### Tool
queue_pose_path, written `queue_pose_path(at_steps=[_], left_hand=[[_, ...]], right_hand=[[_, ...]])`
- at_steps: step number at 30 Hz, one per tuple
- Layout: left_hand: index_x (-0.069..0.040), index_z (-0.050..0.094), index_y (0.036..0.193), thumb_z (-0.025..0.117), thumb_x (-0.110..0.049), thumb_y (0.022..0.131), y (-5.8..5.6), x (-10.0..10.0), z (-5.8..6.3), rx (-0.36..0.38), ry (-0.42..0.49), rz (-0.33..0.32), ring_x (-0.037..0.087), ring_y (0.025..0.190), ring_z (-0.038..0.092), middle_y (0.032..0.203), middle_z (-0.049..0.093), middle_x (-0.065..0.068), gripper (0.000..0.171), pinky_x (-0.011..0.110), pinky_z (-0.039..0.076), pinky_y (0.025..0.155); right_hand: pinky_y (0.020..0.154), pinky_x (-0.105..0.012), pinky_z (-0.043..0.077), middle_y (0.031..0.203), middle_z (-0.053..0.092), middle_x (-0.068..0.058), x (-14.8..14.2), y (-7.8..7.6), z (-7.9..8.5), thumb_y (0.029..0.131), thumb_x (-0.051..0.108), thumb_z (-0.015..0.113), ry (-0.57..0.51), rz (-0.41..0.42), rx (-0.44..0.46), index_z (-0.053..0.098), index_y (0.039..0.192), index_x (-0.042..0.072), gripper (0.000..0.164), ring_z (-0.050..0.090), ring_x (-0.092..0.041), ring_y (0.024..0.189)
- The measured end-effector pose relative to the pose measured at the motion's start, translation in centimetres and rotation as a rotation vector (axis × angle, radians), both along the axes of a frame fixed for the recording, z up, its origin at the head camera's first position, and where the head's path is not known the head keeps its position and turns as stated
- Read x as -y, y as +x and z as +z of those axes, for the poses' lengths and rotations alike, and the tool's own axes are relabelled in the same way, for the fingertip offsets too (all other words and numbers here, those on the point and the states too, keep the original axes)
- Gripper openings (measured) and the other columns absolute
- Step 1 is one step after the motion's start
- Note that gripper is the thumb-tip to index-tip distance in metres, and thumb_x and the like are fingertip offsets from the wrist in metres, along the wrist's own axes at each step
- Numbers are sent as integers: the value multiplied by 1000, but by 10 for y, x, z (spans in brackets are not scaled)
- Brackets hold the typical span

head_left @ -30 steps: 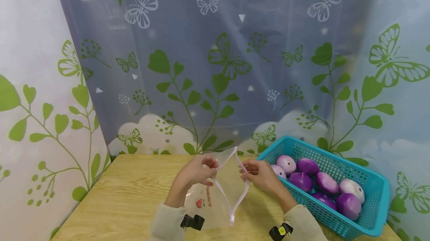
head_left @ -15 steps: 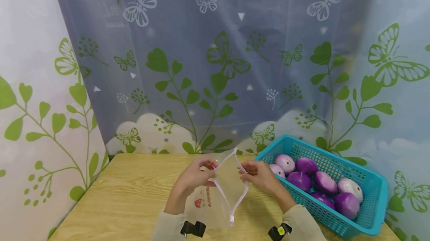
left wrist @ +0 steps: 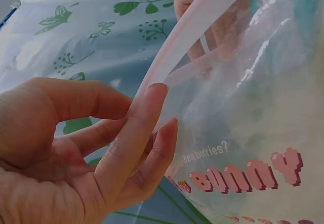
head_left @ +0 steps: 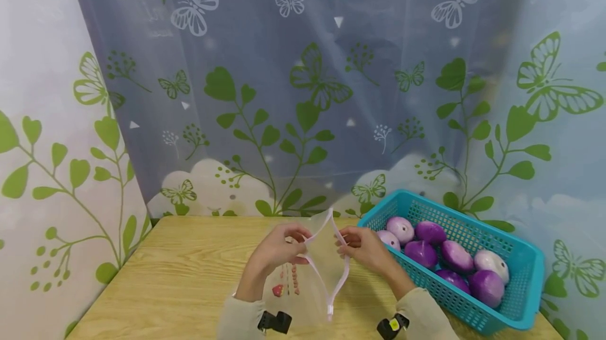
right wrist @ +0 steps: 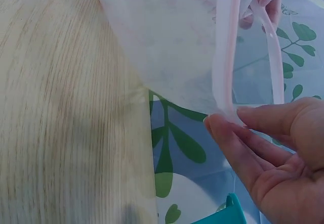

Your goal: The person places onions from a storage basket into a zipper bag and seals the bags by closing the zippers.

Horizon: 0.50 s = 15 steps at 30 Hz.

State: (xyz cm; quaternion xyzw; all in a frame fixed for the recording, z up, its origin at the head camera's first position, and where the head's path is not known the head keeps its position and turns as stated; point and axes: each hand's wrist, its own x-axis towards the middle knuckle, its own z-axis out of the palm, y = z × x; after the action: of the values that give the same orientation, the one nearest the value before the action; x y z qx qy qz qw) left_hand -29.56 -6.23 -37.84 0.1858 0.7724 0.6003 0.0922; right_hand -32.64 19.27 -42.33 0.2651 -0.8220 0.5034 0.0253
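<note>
A clear zipper bag [head_left: 303, 298] with a pale pink zip rim and red print hangs between my two hands over the table, its mouth spread wide in a diamond shape. My left hand [head_left: 279, 248] pinches the left side of the rim between thumb and fingers. On the opposite side, my right hand [head_left: 366, 248] pinches the rim. The left wrist view shows "BUNNY" lettering [left wrist: 248, 176] on the bag, just below the fingers. In the right wrist view the pink rim [right wrist: 225, 52] runs down into the pinch. Nothing is visible inside the bag.
Right of the hands stands a turquoise plastic basket [head_left: 518, 313] holding several purple and pale onions [head_left: 421, 254]. The wooden table [head_left: 180, 271] ends at a patterned curtain [head_left: 246, 29] behind, and another printed sheet [head_left: 42, 66] hangs at left.
Both hands keep their pinch on the zipper bag's rim, and the mouth stays spread. The view has shifted slightly, so the basket and backdrop appear a little further left.
</note>
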Motion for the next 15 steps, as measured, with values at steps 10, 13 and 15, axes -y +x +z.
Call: queue_pose_path(at_steps=[10,13,15], left_hand=[[7,65,116,58,7,95,0,-4,-2,-26,14,35,20,77,68,99,57,16,23,35,66,74],[6,67,115,59,5,94,2,-5,-2,-41,-15,55,20,74,67,98,58,15,22,35,65,72],[4,69,114,60,4,94,3,-5,-2,-55,-46,74,19,71,66,97,59,15,22,34,65,70]], right_hand=[[70,-38,65,105,73,-31,0,10,8,96,3,67,79,-45,25,61,124,-11,32,76,-34,91],[70,-41,65,106,72,-33,-1,11,8,96,1,66,84,-45,37,61,123,-11,30,75,-39,92],[71,-43,65,105,72,-34,-1,10,7,96,-2,64,78,-46,47,61,121,-12,26,74,-43,93]])
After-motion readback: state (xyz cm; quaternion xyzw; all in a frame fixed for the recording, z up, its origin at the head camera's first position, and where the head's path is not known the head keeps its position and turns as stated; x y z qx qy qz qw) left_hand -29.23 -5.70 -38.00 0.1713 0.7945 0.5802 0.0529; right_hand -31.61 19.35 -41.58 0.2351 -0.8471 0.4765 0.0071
